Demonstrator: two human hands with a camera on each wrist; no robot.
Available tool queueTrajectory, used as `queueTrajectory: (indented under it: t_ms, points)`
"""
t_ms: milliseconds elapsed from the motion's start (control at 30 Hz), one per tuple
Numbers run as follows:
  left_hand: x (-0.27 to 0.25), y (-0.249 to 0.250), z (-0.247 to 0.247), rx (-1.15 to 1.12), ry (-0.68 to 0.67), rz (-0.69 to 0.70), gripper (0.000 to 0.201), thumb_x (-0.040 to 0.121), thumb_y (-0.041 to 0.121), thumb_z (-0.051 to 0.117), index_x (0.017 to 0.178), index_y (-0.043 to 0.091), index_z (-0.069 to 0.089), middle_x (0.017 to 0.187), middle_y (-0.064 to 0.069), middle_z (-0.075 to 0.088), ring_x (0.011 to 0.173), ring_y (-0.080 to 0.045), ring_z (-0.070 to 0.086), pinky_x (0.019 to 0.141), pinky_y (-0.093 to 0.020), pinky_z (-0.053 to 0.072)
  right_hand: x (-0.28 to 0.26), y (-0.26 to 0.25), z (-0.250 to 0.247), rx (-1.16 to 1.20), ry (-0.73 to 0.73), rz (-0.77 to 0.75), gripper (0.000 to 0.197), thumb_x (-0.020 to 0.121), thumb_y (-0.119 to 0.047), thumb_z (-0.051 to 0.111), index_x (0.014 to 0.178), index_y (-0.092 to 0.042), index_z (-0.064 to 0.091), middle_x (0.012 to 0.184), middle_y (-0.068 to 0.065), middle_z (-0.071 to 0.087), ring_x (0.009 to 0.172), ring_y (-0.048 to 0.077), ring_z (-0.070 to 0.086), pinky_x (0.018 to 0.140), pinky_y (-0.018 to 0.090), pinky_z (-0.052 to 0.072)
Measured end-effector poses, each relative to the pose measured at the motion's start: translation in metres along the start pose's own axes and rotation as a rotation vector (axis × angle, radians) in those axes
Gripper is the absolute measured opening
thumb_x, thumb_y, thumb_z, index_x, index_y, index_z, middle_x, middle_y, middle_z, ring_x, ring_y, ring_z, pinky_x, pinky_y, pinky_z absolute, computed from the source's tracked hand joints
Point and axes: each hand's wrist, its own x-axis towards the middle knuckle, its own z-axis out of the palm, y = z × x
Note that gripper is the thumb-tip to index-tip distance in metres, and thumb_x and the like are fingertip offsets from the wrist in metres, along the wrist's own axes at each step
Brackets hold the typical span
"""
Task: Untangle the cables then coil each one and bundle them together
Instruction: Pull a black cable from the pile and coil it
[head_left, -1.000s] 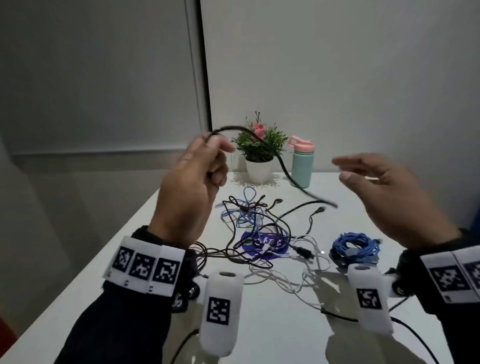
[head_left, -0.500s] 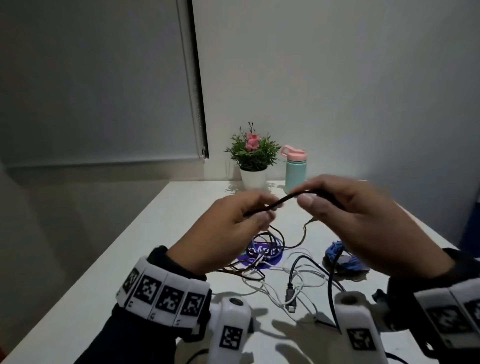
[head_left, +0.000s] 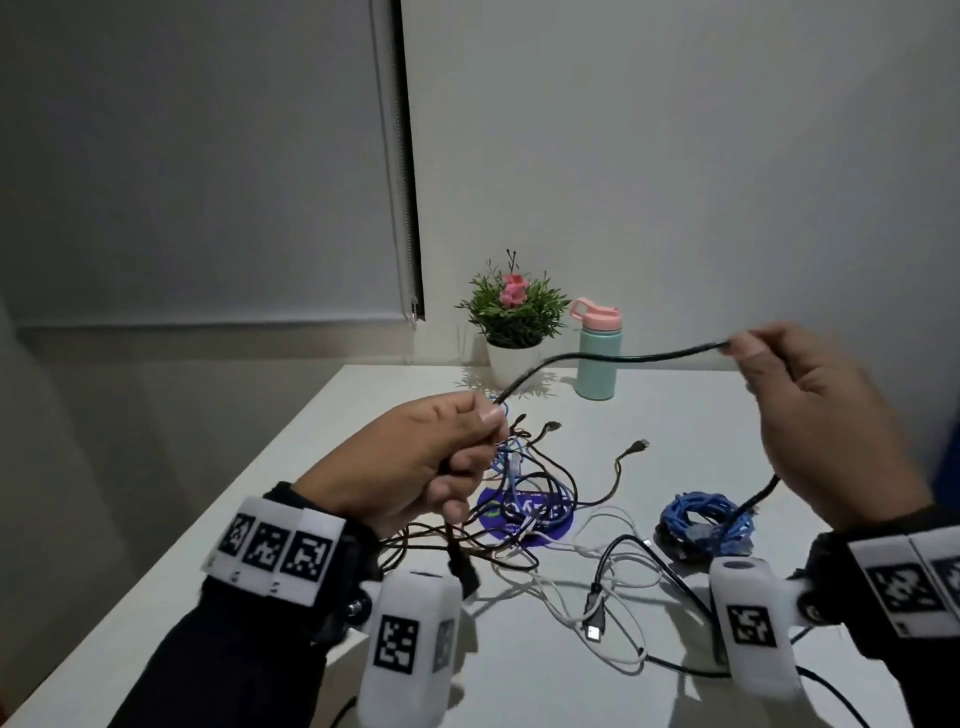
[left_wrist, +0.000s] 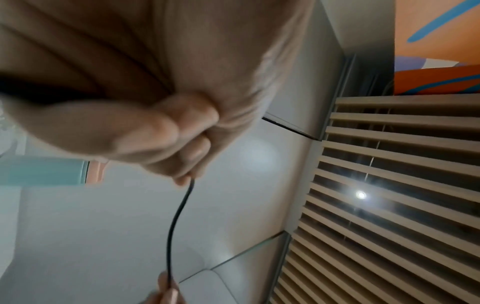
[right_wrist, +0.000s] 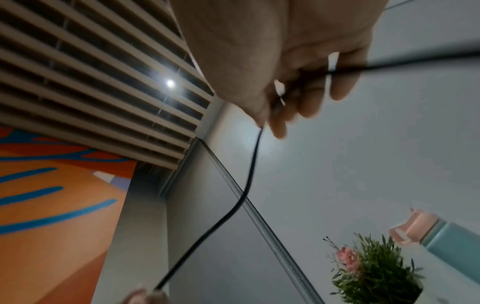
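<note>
The left hand pinches the black cable between thumb and fingertips above the tangled cables; the right hand pinches the same cable farther along, raised and well apart, so a span arcs between them over the table. To coil well, I judge the left hand should stay the anchor while the right feeds even loops back to it, letting the cord twist freely; the trailing length below the right hand could snag the heap. The cable looks smooth, thin, rubbery and springy; the tangle mixes black, white and blue cords with metal plugs; on the right a blue cable already lies coiled in a rough ring.
</note>
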Motion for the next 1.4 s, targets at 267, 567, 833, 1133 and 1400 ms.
queueTrajectory:
  t_ms: [267,567,833,1133,1400]
  points:
    - [0.005,-0.005,0.034,0.033,-0.106,0.052,0.019,0.101,0.024,0.051,0.093,0.015,0.066,0.067,0.002,0.027,0.052,-0.012,0.023,0.047,-0.019,0.028,-0.032,-0.048,0.014,-0.078,-0.384,-0.433,0.048,0.091,-0.041,0.061,0.136,-0.029,0.05,0.131,-0.018,0.05,0.124,-0.002,0.043,0.105,0.01,0.028]
    - [-0.009,0.01,0.057,-0.257,-0.34,0.177,0.04,0.101,0.035,0.049,0.066,0.017,0.053,0.055,0.005,0.027,0.046,-0.01,0.025,0.049,-0.024,0.031,-0.033,-0.05,0.02,0.191,-0.272,-0.277,0.025,0.096,-0.04,0.045,0.102,-0.025,0.064,0.065,-0.022,0.056,0.059,0.0,0.052,0.055,0.009,0.035]
    - [0.005,0.008,0.03,0.119,0.258,0.739,0.033,0.101,0.035,0.044,0.123,0.024,0.067,0.1,-0.001,0.073,0.076,-0.011,0.066,0.068,-0.022,0.048,-0.066,-0.067,0.039,-0.009,-0.903,-0.395,0.03,0.098,-0.049,0.049,0.082,-0.024,0.05,0.068,-0.016,0.053,0.064,0.003,0.048,0.058,0.019,0.037]
    - [-0.005,0.0,0.046,0.457,-0.096,0.244,0.062,0.1,0.06,0.038,0.072,0.012,0.065,0.051,0.011,0.038,0.045,-0.009,0.032,0.046,-0.016,0.03,-0.039,-0.071,0.007,0.33,-0.252,-0.31,0.027,0.096,-0.045,0.054,0.086,-0.022,0.064,0.062,-0.016,0.053,0.055,0.004,0.048,0.052,0.01,0.033]
    - [-0.004,0.012,0.063,-0.568,-0.24,0.44,0.045,0.1,0.031,0.045,0.13,0.001,0.06,0.114,-0.012,0.073,0.087,-0.02,0.075,0.075,-0.029,0.06,-0.059,-0.061,0.049,0.36,-0.606,-0.14,0.014,0.102,-0.035,0.046,0.099,-0.027,0.057,0.063,-0.016,0.057,0.054,0.005,0.052,0.055,0.031,0.046]
